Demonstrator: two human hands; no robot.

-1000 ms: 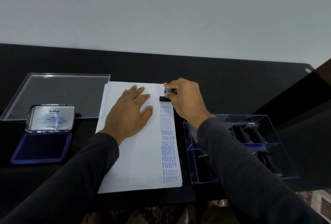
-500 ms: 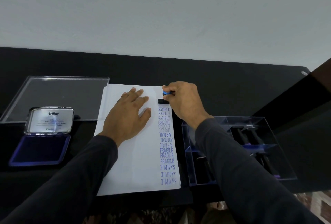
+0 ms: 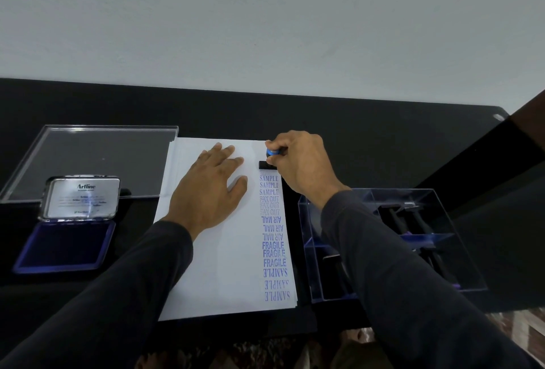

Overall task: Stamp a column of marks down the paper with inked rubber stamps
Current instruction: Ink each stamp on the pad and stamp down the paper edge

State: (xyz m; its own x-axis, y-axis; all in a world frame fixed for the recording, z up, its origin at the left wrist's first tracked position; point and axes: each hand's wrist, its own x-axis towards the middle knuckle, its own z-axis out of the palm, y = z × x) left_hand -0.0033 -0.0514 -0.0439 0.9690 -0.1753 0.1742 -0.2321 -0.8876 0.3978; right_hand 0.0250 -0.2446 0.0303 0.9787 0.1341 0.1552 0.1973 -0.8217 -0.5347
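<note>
Stamp (image 3: 269, 159), pinched in the right hand (image 3: 300, 165), presses the paper (image 3: 218, 265) near its far edge, above the column of marks (image 3: 272, 236). Left hand (image 3: 208, 194) lies flat, grip released, pinning the sheet. Risk, as judged: a tilted lift could smear this mark.

- Black table (image 3: 354, 144), which I see running along a pale wall
- White paper (image 3: 218, 274) at its centre
- Clear lid (image 3: 88, 159) at the far left
- Open ink pad (image 3: 63, 246) just in front of that lid
- Clear compartmented box (image 3: 324, 250) just right of the paper, dark stamps inside
</note>
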